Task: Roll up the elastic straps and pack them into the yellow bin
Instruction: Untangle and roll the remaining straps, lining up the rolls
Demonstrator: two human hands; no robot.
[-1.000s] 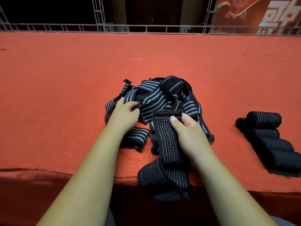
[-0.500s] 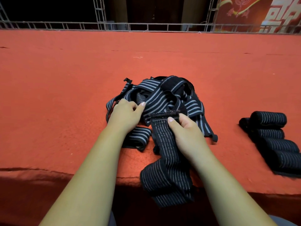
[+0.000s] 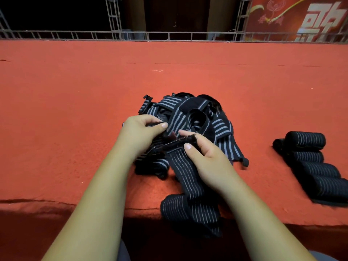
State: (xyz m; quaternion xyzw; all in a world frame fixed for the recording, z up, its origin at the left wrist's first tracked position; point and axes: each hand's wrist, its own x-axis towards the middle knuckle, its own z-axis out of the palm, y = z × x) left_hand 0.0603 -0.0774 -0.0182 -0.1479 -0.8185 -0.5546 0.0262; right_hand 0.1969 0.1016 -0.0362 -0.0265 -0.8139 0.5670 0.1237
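Observation:
A tangled heap of black elastic straps with grey stripes (image 3: pixel 190 113) lies on the red felt surface (image 3: pixel 75 110). One long strap (image 3: pixel 186 178) runs from the heap toward me and hangs folded over the near edge. My right hand (image 3: pixel 205 159) pinches that strap's dark top end between thumb and forefinger. My left hand (image 3: pixel 141 130) grips the left corner of the same end, thumb stretched toward the right hand. Several rolled straps (image 3: pixel 312 162) lie in a row at the right. No yellow bin is in view.
The red surface drops off at the near edge (image 3: pixel 56 202), with dark space below. A metal truss rail (image 3: pixel 169 35) runs along the far side, and a red banner (image 3: pixel 301 17) hangs at the back right.
My left hand has come off the heap and moved right onto the strap's end. My right hand has lifted and turned that end slightly toward the left hand.

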